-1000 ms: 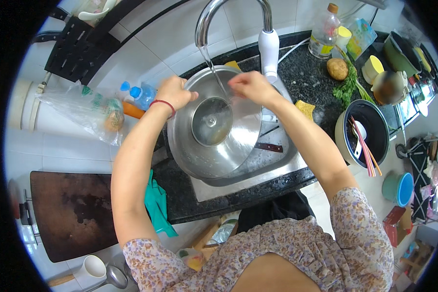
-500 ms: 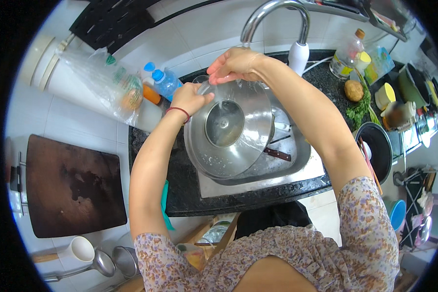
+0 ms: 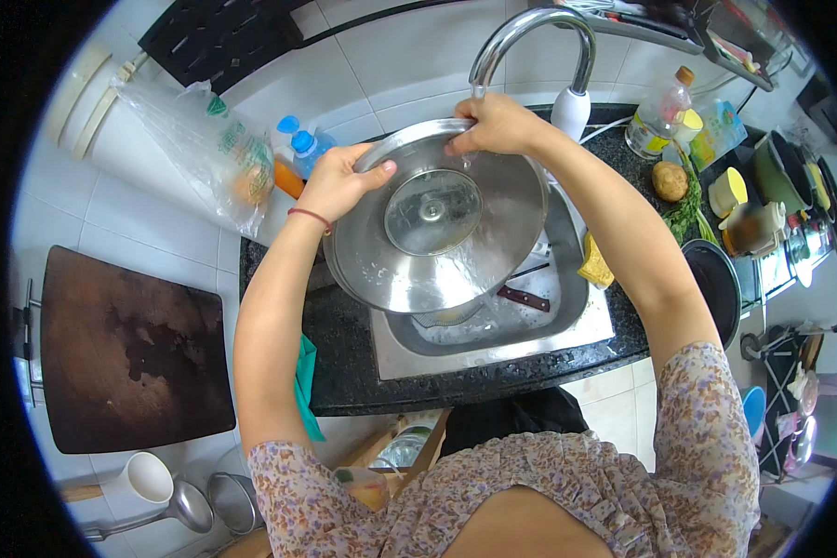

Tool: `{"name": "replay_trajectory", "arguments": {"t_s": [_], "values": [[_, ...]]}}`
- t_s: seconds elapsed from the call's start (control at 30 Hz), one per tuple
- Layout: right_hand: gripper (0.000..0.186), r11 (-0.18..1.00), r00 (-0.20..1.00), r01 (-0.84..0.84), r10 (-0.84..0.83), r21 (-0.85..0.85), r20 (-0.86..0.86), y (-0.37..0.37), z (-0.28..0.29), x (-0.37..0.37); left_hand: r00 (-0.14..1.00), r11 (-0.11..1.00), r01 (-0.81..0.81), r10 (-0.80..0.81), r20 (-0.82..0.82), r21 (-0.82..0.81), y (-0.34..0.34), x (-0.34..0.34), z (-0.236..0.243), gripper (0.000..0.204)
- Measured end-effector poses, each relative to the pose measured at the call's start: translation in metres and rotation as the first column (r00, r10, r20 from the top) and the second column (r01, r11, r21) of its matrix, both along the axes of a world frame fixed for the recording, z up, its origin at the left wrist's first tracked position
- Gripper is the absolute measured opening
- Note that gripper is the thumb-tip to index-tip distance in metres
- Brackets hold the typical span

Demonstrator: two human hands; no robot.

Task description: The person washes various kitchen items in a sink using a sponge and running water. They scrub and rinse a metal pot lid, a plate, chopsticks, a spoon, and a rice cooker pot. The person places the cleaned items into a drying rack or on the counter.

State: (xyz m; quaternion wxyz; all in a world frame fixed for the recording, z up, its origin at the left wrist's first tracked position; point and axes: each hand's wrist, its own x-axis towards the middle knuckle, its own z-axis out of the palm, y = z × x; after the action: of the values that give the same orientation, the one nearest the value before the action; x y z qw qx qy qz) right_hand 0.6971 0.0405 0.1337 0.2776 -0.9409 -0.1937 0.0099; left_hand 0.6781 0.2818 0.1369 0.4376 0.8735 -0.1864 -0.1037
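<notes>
A wide stainless pot lid (image 3: 437, 284) with a round glass window in its middle is tilted over the sink (image 3: 578, 312). My left hand (image 3: 338, 191) grips its far left rim, thumb on the near face. My right hand (image 3: 498, 126) is closed on the far rim, right under the spout of the chrome faucet (image 3: 582, 46). Wet streaks shine on the lid. Below it, partly covered, a knife with a brown handle (image 3: 524, 298) lies in the sink basin.
A yellow sponge (image 3: 595, 262) sits by the sink's right edge. Along the right counter are a potato (image 3: 670, 181), green herbs (image 3: 686, 216), a plastic bottle (image 3: 656, 121) and a black pot (image 3: 713, 284). A dark cutting board (image 3: 139, 349) hangs at left.
My right hand has shifted from beside my left hand to the far rim under the faucet. The lid has turned and tilted, uncovering more of the near basin.
</notes>
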Motion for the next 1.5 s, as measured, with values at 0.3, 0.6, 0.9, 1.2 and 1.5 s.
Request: {"name": "replay_trajectory", "arguments": {"t_s": [0.3, 0.6, 0.9, 1.2, 1.5], "values": [[0.018, 0.877, 0.965, 0.24, -0.171, 0.416, -0.197, -0.067, -0.044, -0.068, 0.986, 0.985, 0.168, -0.168, 0.002, -0.05, -0.016, 0.018, -0.009, 0.03], [0.02, 0.913, 0.917, 0.394, -0.398, 0.108, 0.023, -0.042, -0.012, -0.089, 0.829, 0.748, 0.304, -0.513, 0.224, 0.59, -0.136, 0.04, 0.007, 0.031], [0.025, 0.822, 0.898, 0.436, -0.42, 0.367, -0.128, -0.055, -0.021, -0.117, 0.832, 0.864, 0.327, -0.455, 0.318, 0.382, -0.1, 0.053, 0.009, 0.025], [0.016, 0.596, 0.861, 0.477, -0.463, 0.646, -0.209, -0.045, -0.109, -0.122, 0.995, 0.995, 0.018, -0.008, 0.1, -0.096, -0.004, 0.032, -0.028, 0.026], [0.019, 0.934, 0.973, 0.107, -0.169, 0.34, 0.156, -0.019, -0.037, -0.041, 0.943, 0.938, 0.053, -0.16, 0.291, 0.343, -0.032, 0.023, 0.007, 0.026]]}}
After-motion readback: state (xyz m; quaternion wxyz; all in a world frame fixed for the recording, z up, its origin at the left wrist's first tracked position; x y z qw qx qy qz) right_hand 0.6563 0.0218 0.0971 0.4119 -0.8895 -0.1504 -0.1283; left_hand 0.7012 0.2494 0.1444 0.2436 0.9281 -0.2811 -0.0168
